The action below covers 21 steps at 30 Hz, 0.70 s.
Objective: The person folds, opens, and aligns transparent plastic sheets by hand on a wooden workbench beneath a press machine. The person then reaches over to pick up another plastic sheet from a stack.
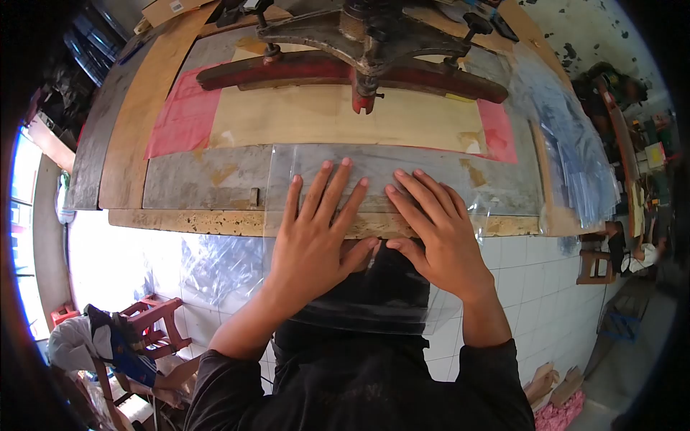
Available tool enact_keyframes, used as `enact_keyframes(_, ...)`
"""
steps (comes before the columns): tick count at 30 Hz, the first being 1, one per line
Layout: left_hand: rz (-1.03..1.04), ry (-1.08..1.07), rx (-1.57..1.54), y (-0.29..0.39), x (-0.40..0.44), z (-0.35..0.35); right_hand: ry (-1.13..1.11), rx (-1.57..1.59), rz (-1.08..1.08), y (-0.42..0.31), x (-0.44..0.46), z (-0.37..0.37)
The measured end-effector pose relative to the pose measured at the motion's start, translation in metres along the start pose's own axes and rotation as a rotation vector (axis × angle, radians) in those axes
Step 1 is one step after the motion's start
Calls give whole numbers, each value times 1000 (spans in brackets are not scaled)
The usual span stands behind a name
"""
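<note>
A clear plastic sheet [374, 169] lies over the front edge of the grey work surface, its lower part hanging down in front of my body. My left hand [316, 223] rests on the sheet with its fingers spread. My right hand [438, 233] lies flat on it too, fingers apart. Both thumbs are near each other at the table's wooden edge [194, 220]. Beyond the fingers is a yellowish panel [287, 118] with pink strips at its ends. Above that panel hangs a dark red press bar [309, 72] on a metal frame [345, 36].
Stacked clear plastic pieces [575, 158] lie at the table's right side. More clear plastic [219, 266] is below on the left, near a red stool [154, 323]. A seated person [122, 359] is at lower left, another person [640, 257] at far right.
</note>
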<state>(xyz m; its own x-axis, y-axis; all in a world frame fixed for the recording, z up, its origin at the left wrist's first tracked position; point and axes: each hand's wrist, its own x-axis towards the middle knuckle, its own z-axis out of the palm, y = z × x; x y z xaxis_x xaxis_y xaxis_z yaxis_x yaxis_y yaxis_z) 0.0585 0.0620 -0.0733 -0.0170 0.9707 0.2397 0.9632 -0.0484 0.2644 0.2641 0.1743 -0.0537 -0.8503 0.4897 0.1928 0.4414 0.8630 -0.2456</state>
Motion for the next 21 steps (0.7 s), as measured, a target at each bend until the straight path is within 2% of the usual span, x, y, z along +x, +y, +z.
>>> enact_keyframes(8, 3, 24, 8, 1, 0, -2, 6, -26, -26, 0, 4, 2)
enact_keyframes(16, -13, 41, -130, -8, 1, -9, 1, -147, 93, 10, -25, -16)
enact_keyframes(21, -79, 85, -28, -15, -6, -13, 24, -191, 166, 19, -42, -22)
